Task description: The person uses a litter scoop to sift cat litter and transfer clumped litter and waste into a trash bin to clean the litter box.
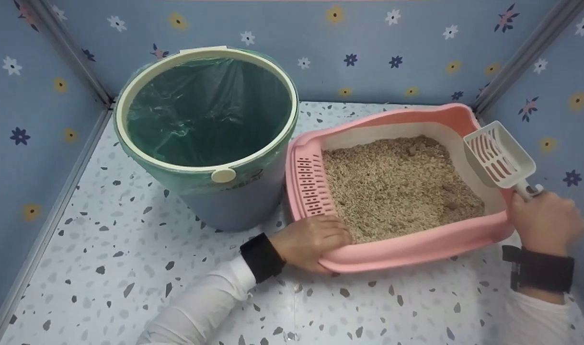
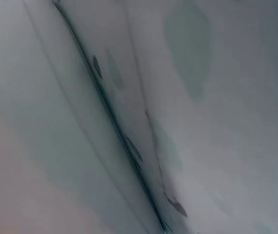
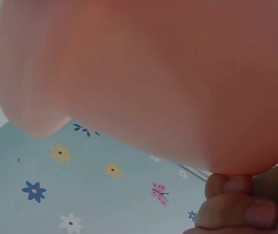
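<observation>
A pink litter box [image 1: 406, 251] stands on the floor at the right, holding beige pellet litter [image 1: 387, 187] with several darker clumps [image 1: 450, 197] toward its right side. My left hand [image 1: 313, 242] grips the box's front left corner, fingers curled over the rim beside the slotted step. In my right hand [image 1: 545, 224] is the handle of a pale litter scoop [image 1: 500, 152]. The slotted scoop head overlaps the box's right rim, with no litter visible in it. Right-hand fingers [image 3: 236, 209] show under the blurred pink wall in the right wrist view.
Left of the box stands a bin [image 1: 234, 206] with a cream rim and a green bag [image 1: 200, 115] lining it. Blue flowered panels [image 1: 315, 43] enclose the back and both sides. The speckled floor [image 1: 129, 268] extends in front.
</observation>
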Demonstrator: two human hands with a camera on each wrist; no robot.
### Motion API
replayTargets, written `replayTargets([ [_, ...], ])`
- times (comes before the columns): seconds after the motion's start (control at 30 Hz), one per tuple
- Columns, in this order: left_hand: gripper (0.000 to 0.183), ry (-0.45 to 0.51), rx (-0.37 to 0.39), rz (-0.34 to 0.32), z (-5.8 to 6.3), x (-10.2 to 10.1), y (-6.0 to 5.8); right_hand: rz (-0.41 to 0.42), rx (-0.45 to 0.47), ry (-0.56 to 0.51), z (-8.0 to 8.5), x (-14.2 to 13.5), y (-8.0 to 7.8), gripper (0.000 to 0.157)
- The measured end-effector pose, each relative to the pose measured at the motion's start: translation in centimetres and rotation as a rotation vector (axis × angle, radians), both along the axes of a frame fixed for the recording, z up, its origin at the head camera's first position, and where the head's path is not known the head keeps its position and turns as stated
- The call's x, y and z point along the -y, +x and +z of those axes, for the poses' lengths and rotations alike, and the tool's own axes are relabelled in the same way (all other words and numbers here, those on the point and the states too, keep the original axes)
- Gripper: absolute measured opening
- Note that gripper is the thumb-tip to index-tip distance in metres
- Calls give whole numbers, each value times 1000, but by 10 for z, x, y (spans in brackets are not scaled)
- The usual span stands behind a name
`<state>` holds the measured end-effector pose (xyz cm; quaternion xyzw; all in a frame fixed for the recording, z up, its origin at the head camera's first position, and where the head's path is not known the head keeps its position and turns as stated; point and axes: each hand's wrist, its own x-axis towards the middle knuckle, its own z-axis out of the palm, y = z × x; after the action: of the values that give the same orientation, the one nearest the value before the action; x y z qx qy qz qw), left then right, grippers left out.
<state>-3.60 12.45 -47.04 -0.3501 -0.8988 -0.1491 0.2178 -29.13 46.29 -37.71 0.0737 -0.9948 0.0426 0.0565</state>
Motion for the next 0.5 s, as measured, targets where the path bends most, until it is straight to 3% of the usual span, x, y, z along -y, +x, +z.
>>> replayTargets([
  [0.27,57,35,18,85,0,-7,7,44,14,6,0,-3,0,58],
  [0.4,55,27,21,121,1,-9,9,35,49,40,1,-2,0,62],
  [0.5,56,9,33,152,2,-10,11,24,24,42,0,-2,0,67],
])
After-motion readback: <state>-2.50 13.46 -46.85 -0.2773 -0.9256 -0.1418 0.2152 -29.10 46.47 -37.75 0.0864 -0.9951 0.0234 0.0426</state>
